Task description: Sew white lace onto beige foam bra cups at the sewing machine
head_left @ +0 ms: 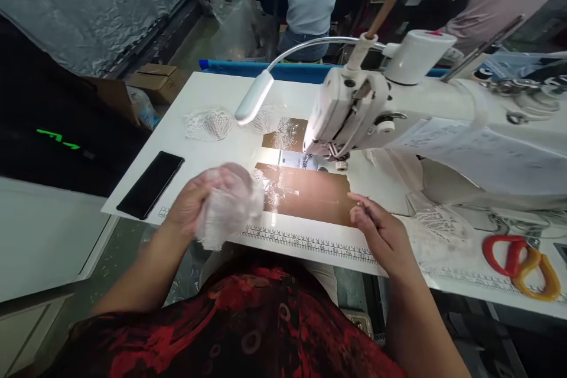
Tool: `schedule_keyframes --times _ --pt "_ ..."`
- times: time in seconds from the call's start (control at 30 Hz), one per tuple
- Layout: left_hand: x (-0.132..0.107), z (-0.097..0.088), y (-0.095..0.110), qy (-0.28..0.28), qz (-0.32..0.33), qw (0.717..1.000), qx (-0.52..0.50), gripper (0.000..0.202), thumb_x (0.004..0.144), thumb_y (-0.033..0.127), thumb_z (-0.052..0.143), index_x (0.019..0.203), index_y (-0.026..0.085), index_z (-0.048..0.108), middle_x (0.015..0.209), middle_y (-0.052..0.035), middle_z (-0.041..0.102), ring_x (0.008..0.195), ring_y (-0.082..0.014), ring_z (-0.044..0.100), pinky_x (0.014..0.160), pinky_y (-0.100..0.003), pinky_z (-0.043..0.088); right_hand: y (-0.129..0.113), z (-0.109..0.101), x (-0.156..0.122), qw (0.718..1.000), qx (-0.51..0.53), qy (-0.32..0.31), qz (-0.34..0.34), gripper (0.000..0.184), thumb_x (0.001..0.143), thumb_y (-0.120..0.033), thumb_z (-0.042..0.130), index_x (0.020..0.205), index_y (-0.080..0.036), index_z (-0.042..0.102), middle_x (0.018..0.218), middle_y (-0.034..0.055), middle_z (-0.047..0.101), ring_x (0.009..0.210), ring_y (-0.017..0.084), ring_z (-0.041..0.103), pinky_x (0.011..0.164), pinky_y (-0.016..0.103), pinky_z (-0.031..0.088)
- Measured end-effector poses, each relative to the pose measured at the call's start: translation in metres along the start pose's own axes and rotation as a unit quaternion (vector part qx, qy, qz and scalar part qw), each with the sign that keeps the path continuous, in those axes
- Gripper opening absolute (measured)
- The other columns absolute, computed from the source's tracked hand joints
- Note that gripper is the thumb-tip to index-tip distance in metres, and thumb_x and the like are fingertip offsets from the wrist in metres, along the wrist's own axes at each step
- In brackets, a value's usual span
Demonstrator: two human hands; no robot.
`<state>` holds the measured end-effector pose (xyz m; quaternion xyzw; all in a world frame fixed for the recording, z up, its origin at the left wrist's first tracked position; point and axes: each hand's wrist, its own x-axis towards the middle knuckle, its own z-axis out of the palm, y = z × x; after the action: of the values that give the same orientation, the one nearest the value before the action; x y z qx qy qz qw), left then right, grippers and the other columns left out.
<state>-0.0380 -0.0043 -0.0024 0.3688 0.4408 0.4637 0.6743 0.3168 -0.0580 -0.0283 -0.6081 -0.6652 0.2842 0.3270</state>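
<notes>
My left hand [189, 204] is closed around a bunched piece of sheer white fabric [225, 215], which is slightly blurred and hangs over the table's front edge. My right hand [384, 235] rests at the right end of a glossy brown plate [305, 192], index finger towards its edge and the other fingers curled; what they hold, if anything, is too small to make out. Behind the plate stands a white sewing machine [341, 109], its lit needle area [305, 159] apart from both hands. White lace cups [210, 124] lie at the back left of the table.
A black phone [150, 185] lies on the left of the white table [195, 91]. Scissors with red and orange handles [538, 274] and lace pieces [443, 227] are on the right. A lamp [254, 97] hangs over the table. Two people sit at a farther bench.
</notes>
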Motion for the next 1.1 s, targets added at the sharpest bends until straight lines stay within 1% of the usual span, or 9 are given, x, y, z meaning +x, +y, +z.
schedule_keyframes --times 0.07,0.2,0.37,0.47,0.57,0.77,0.87,0.97,1.1 --pt "-0.003 0.008 -0.007 -0.011 -0.013 0.999 0.041 0.031 0.07 0.027 0.078 0.096 0.015 0.068 0.09 -0.0036 0.07 0.08 -0.0132 0.065 0.071 -0.021 0.052 -0.018 0.011 0.001 0.991 0.08 -0.105 -0.005 0.052 0.095 -0.051 0.033 0.132 -0.021 0.053 0.079 0.0022 0.06 0.062 0.013 0.054 0.058 0.026 0.044" --pt "-0.01 0.022 -0.017 -0.154 -0.059 0.98 0.112 0.033 0.076 0.029 0.074 0.103 0.013 0.065 0.104 -0.0092 0.069 0.089 -0.0165 0.065 0.078 -0.026 0.051 -0.054 0.036 0.01 0.965 0.146 -0.218 -0.013 0.049 0.095 -0.05 0.037 0.128 -0.021 0.059 0.08 0.0035 0.064 0.069 0.015 0.058 0.065 0.028 0.046" --pt "-0.011 0.025 -0.016 -0.27 -0.067 0.95 0.144 0.033 0.081 0.032 0.067 0.105 0.012 0.058 0.096 -0.0063 0.067 0.086 -0.0179 0.064 0.076 -0.028 0.049 -0.077 0.061 0.024 0.944 0.225 -0.241 0.022 0.038 0.087 -0.046 0.056 0.118 -0.026 0.067 0.095 0.0039 0.071 0.091 0.02 0.064 0.082 0.034 0.049" --pt "-0.01 0.024 -0.015 -0.282 -0.048 0.939 0.188 0.035 0.081 0.037 0.066 0.104 0.012 0.056 0.092 -0.0044 0.064 0.081 -0.017 0.062 0.069 -0.026 0.048 -0.081 0.071 0.031 0.92 0.279 -0.274 0.006 0.032 0.085 -0.044 0.059 0.108 -0.026 0.072 0.098 0.0032 0.072 0.098 0.022 0.064 0.084 0.034 0.049" --pt "-0.009 0.024 -0.017 -0.285 -0.025 0.927 0.243 0.037 0.08 0.04 0.066 0.102 0.011 0.058 0.086 -0.0036 0.063 0.078 -0.0176 0.061 0.065 -0.025 0.047 -0.086 0.078 0.035 0.91 0.287 -0.298 0.0 0.032 0.087 -0.045 0.055 0.093 -0.021 0.076 0.085 0.0022 0.072 0.084 0.02 0.065 0.074 0.031 0.05" --pt "-0.012 0.029 -0.015 -0.273 0.014 0.922 0.273 0.059 0.084 0.033 0.062 0.136 0.013 0.044 0.111 -0.0111 0.067 0.105 -0.0233 0.061 0.087 -0.031 0.047 -0.071 0.07 0.029 0.962 0.179 -0.205 -0.024 0.034 0.087 -0.044 0.057 0.111 -0.024 0.071 0.091 0.0044 0.073 0.084 0.02 0.066 0.076 0.033 0.052" --pt "-0.016 0.029 -0.009 -0.256 0.003 0.935 0.247 0.043 0.09 0.037 0.053 0.124 0.011 0.056 0.099 -0.0106 0.071 0.088 -0.0201 0.065 0.078 -0.029 0.049 -0.041 0.049 0.024 0.993 -0.037 -0.094 -0.056 0.035 0.088 -0.04 0.055 0.117 -0.024 0.068 0.108 0.0085 0.07 0.099 0.025 0.063 0.087 0.041 0.049" --pt "-0.019 0.031 -0.006 -0.219 0.067 0.934 0.274 0.03 0.092 0.035 0.051 0.104 0.013 0.067 0.094 -0.0086 0.07 0.083 -0.0176 0.063 0.074 -0.027 0.048 -0.02 0.031 0.018 0.972 -0.223 0.04 -0.061 0.031 0.087 -0.037 0.053 0.106 -0.021 0.071 0.111 0.0133 0.066 0.105 0.031 0.058 0.091 0.05 0.045" --pt "-0.014 0.049 -0.01 -0.2 0.198 0.894 0.348 0.022 0.09 0.027 0.054 0.101 0.017 0.07 0.087 -0.0062 0.068 0.082 -0.0166 0.061 0.076 -0.026 0.047 -0.043 0.036 0.007 0.998 -0.001 0.015 -0.054 0.028 0.087 -0.039 0.055 0.107 -0.024 0.067 0.114 0.008 0.065 0.105 0.024 0.058 0.09 0.04 0.046"
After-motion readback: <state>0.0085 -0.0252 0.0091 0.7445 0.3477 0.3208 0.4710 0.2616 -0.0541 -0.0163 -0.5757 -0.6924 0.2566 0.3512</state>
